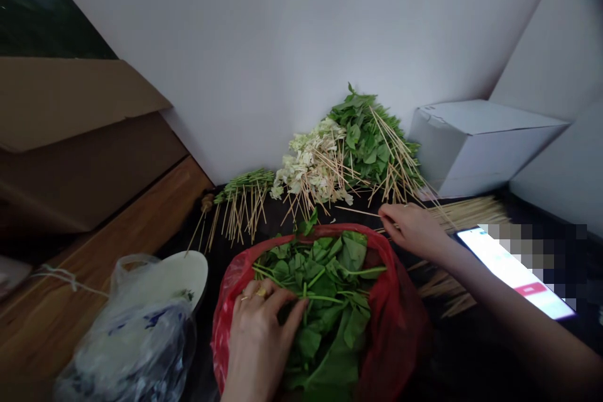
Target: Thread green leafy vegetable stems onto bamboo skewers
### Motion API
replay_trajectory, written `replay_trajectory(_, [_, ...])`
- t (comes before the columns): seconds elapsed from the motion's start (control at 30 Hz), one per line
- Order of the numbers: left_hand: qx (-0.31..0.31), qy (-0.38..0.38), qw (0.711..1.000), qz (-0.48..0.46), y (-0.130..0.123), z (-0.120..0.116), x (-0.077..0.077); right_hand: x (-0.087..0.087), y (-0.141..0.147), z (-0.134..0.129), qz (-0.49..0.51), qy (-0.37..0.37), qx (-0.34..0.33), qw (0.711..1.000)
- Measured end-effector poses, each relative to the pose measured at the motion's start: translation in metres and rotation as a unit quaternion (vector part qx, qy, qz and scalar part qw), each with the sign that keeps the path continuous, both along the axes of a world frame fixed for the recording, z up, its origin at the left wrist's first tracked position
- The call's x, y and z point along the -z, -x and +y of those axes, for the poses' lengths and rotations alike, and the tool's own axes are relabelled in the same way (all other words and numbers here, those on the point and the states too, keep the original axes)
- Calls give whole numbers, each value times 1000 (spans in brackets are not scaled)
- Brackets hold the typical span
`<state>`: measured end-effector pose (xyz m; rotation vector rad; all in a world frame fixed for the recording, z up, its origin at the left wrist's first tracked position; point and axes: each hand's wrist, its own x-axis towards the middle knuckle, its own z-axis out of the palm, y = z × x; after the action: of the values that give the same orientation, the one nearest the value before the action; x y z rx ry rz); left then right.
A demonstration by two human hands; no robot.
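Loose leafy greens (323, 333) fill a red plastic bag (400, 314) in front of me. Inside the bag's mouth, my left hand (261, 326), with rings on it, pinches a green stem between thumb and fingertips. My right hand (409, 223) reaches past the bag's right rim, its fingers closed on a thin bamboo skewer (357, 210) that points left. Behind the bag lie skewered leafy greens (367, 132), skewers of pale cabbage-like leaves (308, 160) and skewered green stalks (245, 185).
Bare bamboo skewers (471, 210) lie beneath my right forearm, beside a lit phone (499, 264). A white box (499, 151) stands at the back right. On the left are a cardboard box (85, 163), a white bowl (195, 264) and a clear plastic bag (136, 339).
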<state>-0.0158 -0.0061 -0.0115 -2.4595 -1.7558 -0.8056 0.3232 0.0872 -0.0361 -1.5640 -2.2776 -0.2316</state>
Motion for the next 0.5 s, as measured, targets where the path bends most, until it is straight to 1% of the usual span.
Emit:
replay_trajectory(0.07, [-19, 28, 999, 41, -4, 0, 1, -15, 10, -5, 19, -29, -7, 999])
replay_trajectory(0.13, [-32, 55, 996, 58, -9, -1, 0, -33, 23, -13, 45, -66, -23, 997])
replay_trajectory(0.2, [-38, 75, 995, 56, -13, -1, -1, -51, 39, -24, 107, -134, -74, 982])
replay_trajectory(0.23, [-37, 83, 995, 49, -15, -2, -1, -59, 47, -29, 132, -152, -104, 974])
replay_trajectory(0.3, [-31, 96, 995, 14, -17, -2, -1, -73, 62, -40, 167, -155, -152, 962])
replay_trajectory(0.37, [-8, 109, 992, -70, -17, -3, -2, -82, 74, -49, 204, -135, -186, 951])
replay_trajectory(0.4, [3, 115, 984, -135, -15, -3, -2, -85, 79, -53, 220, -120, -201, 947])
replay_trajectory(0.43, [9, 122, 969, -213, -13, -3, -3, -86, 82, -56, 232, -103, -215, 943])
replay_trajectory(0.47, [13, 134, 945, -297, -11, -3, -4, -87, 83, -58, 243, -86, -227, 939])
replay_trajectory(0.5, [15, 149, 912, -381, -9, -2, -6, -88, 84, -59, 251, -71, -236, 936])
